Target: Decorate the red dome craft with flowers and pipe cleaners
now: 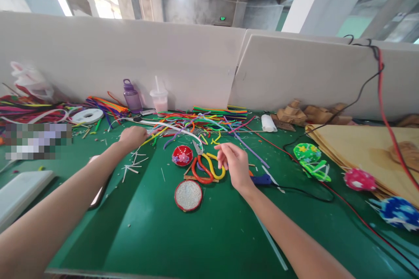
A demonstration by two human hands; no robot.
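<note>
My left hand (133, 137) reaches to the near left edge of a heap of coloured pipe cleaners (196, 124). It looks closed, but its fingertips are turned away and whatever they hold is hidden. Over the middle of the table, my right hand (234, 163) has loosely curled fingers, somewhat apart, with nothing visible in them. Just left of it lie scissors (204, 169) with red and yellow handles. A small red bowl-like piece (182, 155) with purple flowers sits left of the scissors. Closer to me is a round disc (188, 195), white and beaded-looking with a red rim.
A blue-handled tool (262, 179) with a black cord lies right of my right hand. Flower-decorated pieces, one of them green (307, 152), line the right side by brown sheets (353, 144). A purple bottle (132, 96) and lidded cup (159, 99) stand behind. A phone (98, 183) lies under my left forearm.
</note>
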